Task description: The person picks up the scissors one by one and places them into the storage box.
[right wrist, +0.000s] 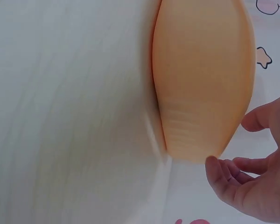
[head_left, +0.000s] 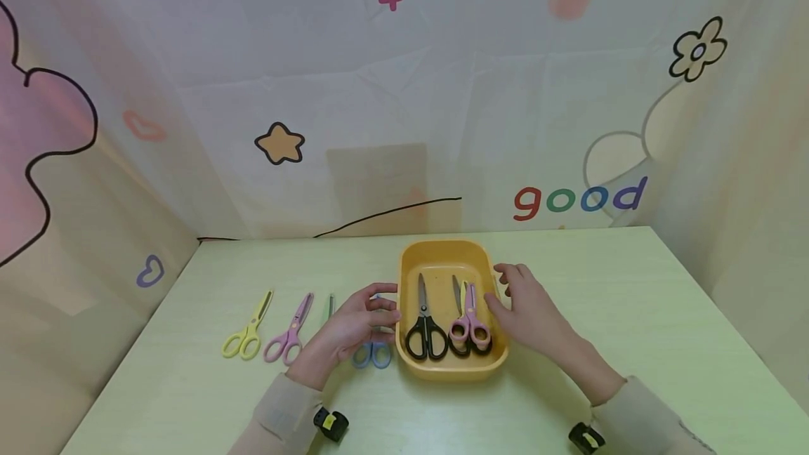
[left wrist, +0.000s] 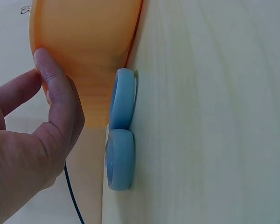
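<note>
Both hands flank a yellow-orange plastic tray [head_left: 451, 372]. On its left side, my left hand [head_left: 354, 321] has bent, spread fingers with their tips at the rim; in the left wrist view these fingers [left wrist: 58, 88] meet the outer wall. At the opposite side, my right hand [head_left: 534, 307] has its thumb at the rim and its fingers loosely curved. Inside lie black-handled scissors [head_left: 425, 332]. Beside them, pink scissors [head_left: 470, 325] rest over another black-handled pair, with a yellow blade showing underneath. Blue scissors [head_left: 371, 355] lie under the left hand, partly hidden.
Left of the tray, yellow scissors [head_left: 249, 335] and pink scissors [head_left: 291, 335] lie on the pale table [head_left: 632, 314]. A green blade [head_left: 331, 304] shows behind the left hand, its handles hidden. A printed curtain [head_left: 379, 90] hangs along the table's back edge.
</note>
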